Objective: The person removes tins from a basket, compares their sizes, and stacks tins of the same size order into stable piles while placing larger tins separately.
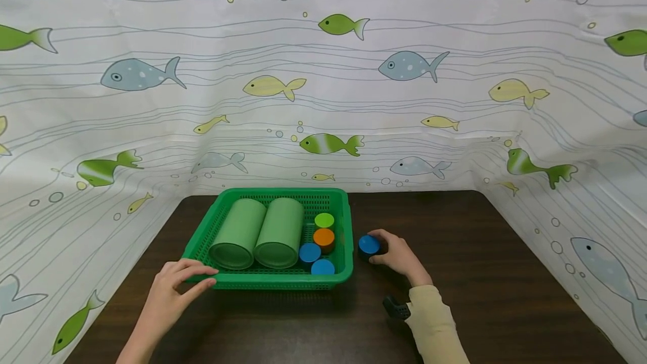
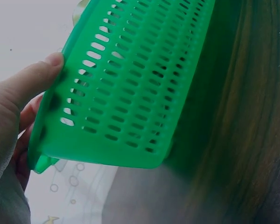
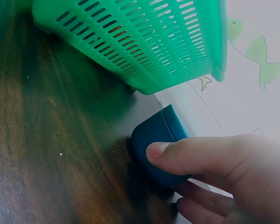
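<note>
A green plastic basket [image 1: 283,281] with slotted walls stands on the dark table. My left hand [image 1: 169,291] pinches its front left corner; in the left wrist view the thumb [image 2: 53,60] presses on the rim and the other fingers are partly hidden behind it. Just right of the basket, my right hand [image 1: 399,254] grips a small round blue jar [image 3: 154,135] between thumb and fingers. The jar's lid [image 1: 369,244] faces up in the head view. Whether its base touches the table I cannot tell.
Inside the basket lie two large light-green cylinders [image 1: 237,232] side by side. Along its right side sit a lime-lidded jar [image 1: 324,220], an orange jar [image 1: 324,237] and two blue-lidded jars [image 1: 310,253]. A fish-print curtain [image 1: 343,83] surrounds the table [image 1: 485,274] at the back and sides.
</note>
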`<state>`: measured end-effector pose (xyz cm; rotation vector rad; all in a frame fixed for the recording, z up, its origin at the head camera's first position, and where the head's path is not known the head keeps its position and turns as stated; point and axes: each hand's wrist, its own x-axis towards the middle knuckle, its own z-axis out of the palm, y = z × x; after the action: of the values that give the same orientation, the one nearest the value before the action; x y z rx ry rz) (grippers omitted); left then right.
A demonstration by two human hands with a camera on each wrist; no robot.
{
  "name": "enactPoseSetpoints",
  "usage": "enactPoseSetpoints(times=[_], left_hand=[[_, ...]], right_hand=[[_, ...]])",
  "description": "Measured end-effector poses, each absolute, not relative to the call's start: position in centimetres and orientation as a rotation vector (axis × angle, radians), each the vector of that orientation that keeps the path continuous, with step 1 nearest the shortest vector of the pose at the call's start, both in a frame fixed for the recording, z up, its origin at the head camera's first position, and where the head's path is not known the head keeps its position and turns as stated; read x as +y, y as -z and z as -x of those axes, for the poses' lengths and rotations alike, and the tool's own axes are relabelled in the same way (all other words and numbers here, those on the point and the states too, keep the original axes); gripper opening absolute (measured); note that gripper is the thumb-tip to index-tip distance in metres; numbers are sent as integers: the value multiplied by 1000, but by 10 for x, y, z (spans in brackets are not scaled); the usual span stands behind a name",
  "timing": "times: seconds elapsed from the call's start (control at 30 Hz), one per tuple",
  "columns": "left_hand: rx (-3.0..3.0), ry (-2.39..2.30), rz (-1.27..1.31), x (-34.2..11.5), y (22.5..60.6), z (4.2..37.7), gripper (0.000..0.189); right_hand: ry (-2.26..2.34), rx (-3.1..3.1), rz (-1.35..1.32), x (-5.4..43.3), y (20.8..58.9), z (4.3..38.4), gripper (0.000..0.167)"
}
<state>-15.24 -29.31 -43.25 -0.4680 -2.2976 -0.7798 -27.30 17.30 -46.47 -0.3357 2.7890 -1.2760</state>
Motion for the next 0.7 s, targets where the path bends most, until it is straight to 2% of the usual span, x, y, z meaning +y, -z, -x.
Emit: enactPoseSetpoints(times=[0.33,0.7], left_hand=[[-2324,697,541,-301,428,146,50],[-2298,720,542,-305,430,148,48]], right_hand=[[1244,2786,346,172,467,274,54],[1222,2794,356,172,463,274,57]])
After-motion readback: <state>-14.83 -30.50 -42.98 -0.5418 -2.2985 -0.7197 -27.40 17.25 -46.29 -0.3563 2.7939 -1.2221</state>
